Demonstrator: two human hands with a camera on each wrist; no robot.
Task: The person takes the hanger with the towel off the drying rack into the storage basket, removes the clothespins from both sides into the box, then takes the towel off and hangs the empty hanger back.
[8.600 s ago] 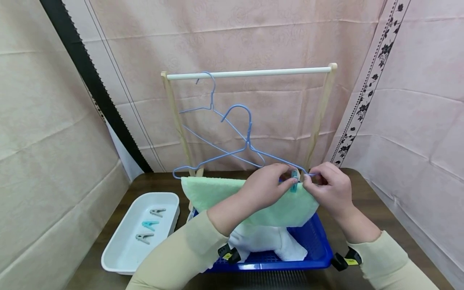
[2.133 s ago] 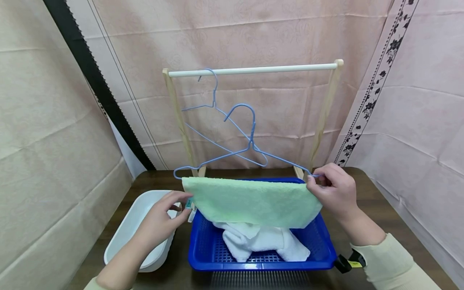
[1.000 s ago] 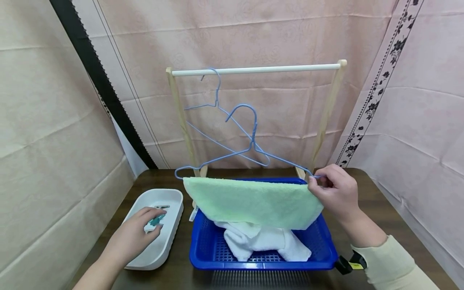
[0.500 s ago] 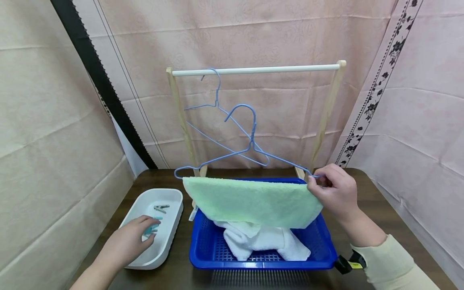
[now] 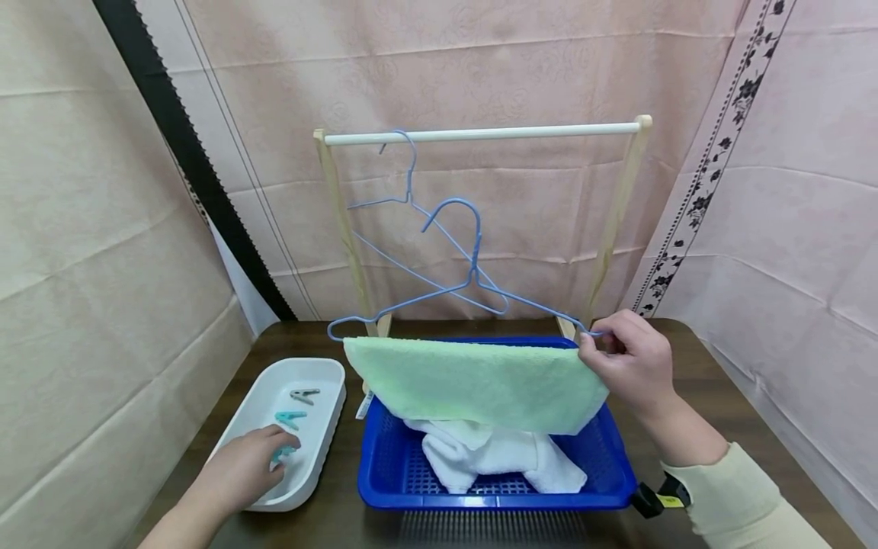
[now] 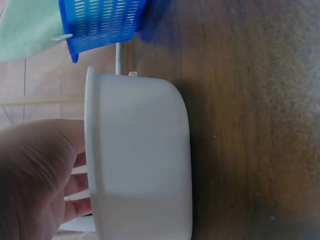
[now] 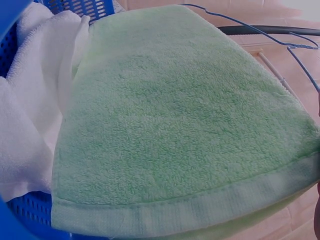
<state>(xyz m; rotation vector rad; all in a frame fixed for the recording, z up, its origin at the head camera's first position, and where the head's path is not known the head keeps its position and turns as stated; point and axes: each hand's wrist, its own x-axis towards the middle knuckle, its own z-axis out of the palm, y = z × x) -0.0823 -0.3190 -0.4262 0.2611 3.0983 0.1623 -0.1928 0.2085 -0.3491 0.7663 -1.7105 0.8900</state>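
Note:
In the head view my left hand [image 5: 243,465] is low over the white tray [image 5: 332,381], a teal clothespin between thumb and fingers. Inside the tray lie a second teal clothespin [image 5: 291,418] and a grey clothespin [image 5: 304,396]. The left wrist view shows the fingers partly hidden behind the tray wall [image 6: 140,160]. My right hand [image 5: 631,358] pinches the right end of a blue clothes hanger [image 5: 411,300], at the corner of the light green towel [image 5: 473,385] draped over its lower bar. No clothespin shows on the towel, whose terry surface fills the right wrist view.
Beneath the towel stands a blue basket [image 5: 494,502] with a white towel [image 5: 507,457] in it. Behind it rises a rack with a white rod [image 5: 521,133], from which another blue hanger [image 5: 409,179] hangs near the left post. Curtains surround the brown table [image 5: 675,404].
My left hand has moved from the towel's left edge back into the tray, then nearer me, uncovering the second teal clothespin. A teal clothespin seen earlier at the towel's right is gone. My right hand stays put.

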